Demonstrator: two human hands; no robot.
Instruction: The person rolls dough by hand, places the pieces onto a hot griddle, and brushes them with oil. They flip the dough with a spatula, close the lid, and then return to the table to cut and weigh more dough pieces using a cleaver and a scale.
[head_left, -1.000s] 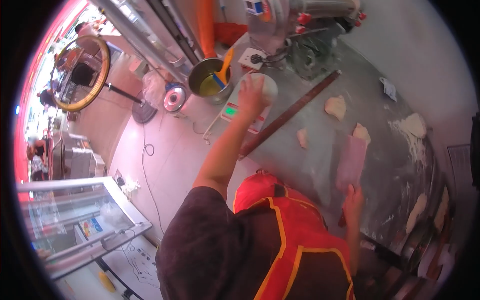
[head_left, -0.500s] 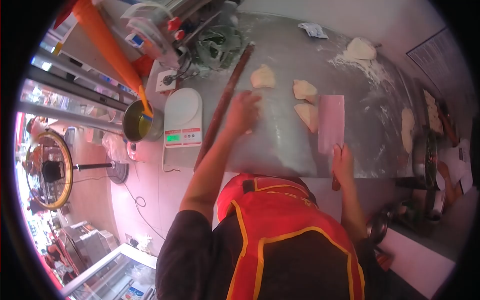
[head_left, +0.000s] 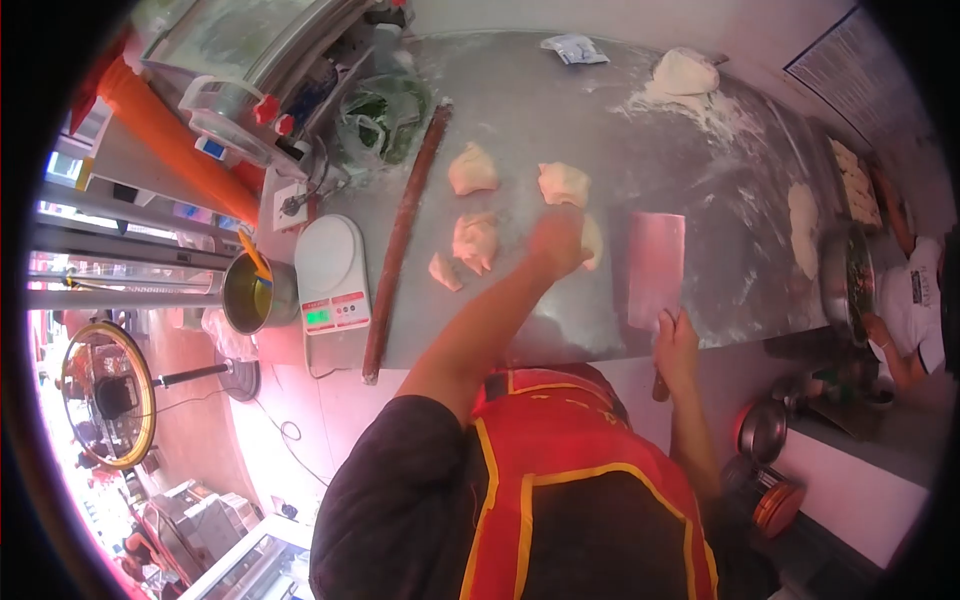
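My left hand (head_left: 560, 238) is on a pale dough piece (head_left: 593, 243), its fingers curled and slightly blurred at the dough's left side. The hand hides part of that piece. Just beyond it lies another dough lump (head_left: 563, 183). My right hand (head_left: 676, 340) grips the handle of a cleaver (head_left: 656, 265), whose broad blade lies over the metal worktop (head_left: 540, 320) to the right of the dough. Farther left are a dough lump (head_left: 472, 170), a ragged dough lump (head_left: 475, 243) and a small dough scrap (head_left: 445, 272).
A long rolling pin (head_left: 408, 240) lies left of the dough, beside a digital scale (head_left: 332, 265) and a metal pot (head_left: 257, 292). Floury dough (head_left: 685, 72) sits at the back. At right, another person's hand (head_left: 877, 328) is near a large bowl (head_left: 848, 285).
My left hand has moved right, from the left dough lumps to the piece near the cleaver. The view has shifted. My right hand still holds the cleaver.
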